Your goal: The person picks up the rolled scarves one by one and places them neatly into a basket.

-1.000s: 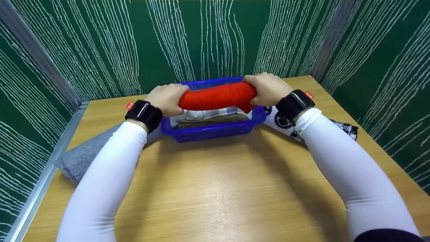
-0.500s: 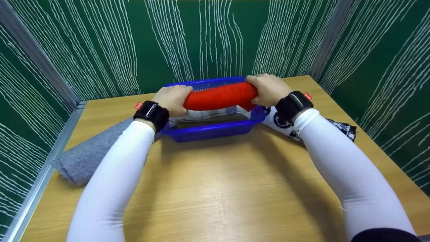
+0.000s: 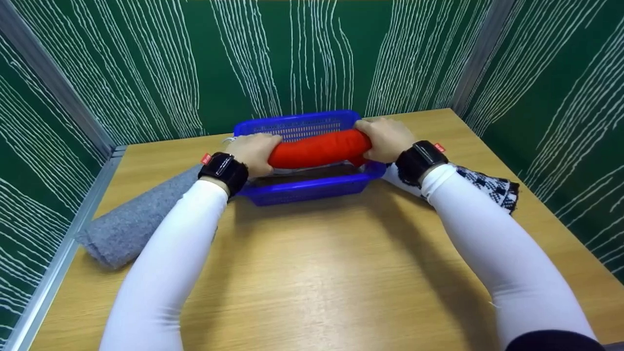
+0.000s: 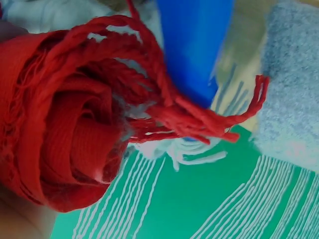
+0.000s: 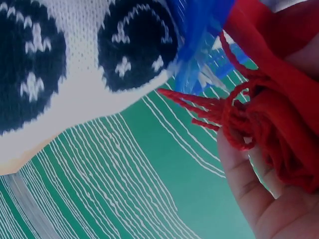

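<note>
A rolled red scarf (image 3: 319, 149) with twisted fringe (image 4: 194, 117) spans between both hands, close over the blue plastic basket (image 3: 312, 187). My left hand (image 3: 253, 152) grips the roll's left end, and my right hand (image 3: 387, 139) holds its right end. In the right wrist view, fingers (image 5: 249, 186) curl beneath the fringed end of the red roll. Inside the basket, pale and brown cloth shows below the scarf, mostly hidden by it. Pale fringe (image 4: 194, 154) hangs at the basket's left end in the left wrist view.
A rolled grey fleecy cloth (image 3: 139, 219) lies left of the basket on the wooden table (image 3: 312, 273). To the right, partly under the right forearm, is a black-and-white knitted roll (image 3: 487, 187). Green walls (image 3: 312, 58) with white streaks enclose the back and sides.
The left hand has shifted right along with its end of the scarf. Both hands and the scarf have since lowered toward the basket, uncovering more of its back wall.
</note>
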{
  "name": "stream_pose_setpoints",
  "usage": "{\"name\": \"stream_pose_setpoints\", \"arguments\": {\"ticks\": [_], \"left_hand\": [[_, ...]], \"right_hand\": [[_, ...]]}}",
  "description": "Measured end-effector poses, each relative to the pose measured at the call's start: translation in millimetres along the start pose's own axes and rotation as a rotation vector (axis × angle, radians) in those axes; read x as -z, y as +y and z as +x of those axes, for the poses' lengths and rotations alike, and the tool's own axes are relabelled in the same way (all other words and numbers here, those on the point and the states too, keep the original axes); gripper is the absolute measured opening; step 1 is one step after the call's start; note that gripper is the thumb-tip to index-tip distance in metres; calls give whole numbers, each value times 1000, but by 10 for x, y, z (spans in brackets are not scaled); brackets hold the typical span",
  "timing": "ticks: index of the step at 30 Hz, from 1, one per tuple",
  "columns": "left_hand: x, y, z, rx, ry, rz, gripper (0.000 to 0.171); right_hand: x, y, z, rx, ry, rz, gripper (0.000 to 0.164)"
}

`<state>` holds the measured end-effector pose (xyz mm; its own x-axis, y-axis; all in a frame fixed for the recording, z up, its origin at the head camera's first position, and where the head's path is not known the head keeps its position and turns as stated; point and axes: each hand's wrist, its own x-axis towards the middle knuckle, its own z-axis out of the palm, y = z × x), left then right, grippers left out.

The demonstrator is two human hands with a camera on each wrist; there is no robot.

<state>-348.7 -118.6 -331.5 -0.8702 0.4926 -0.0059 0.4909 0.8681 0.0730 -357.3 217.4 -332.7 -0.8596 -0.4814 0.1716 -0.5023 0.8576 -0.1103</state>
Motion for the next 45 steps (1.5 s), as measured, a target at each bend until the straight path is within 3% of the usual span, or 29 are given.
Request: {"name": "stream_pose_setpoints", "arguments": {"ticks": [8,17,25,32,45], "left_hand": [[11,-41,-7,10,-57,-20,51],[-25,-119,-8,-31,-54,-29,54],[-67,-114,-77,-64,-85,-6,60],[-86,-120,-151,-95,-66,37,61],[-212,-194,-129,-109,-35,32,68]], "right_hand": [[-84,10,31,4,-45,-1,46],[-175,39,38,-7,-77,-16,49],[-235,57,52,44,-77,12,44],[-261,67,51,62,-77,73,46],[-294,69,27,100,-69,27,38]]}}
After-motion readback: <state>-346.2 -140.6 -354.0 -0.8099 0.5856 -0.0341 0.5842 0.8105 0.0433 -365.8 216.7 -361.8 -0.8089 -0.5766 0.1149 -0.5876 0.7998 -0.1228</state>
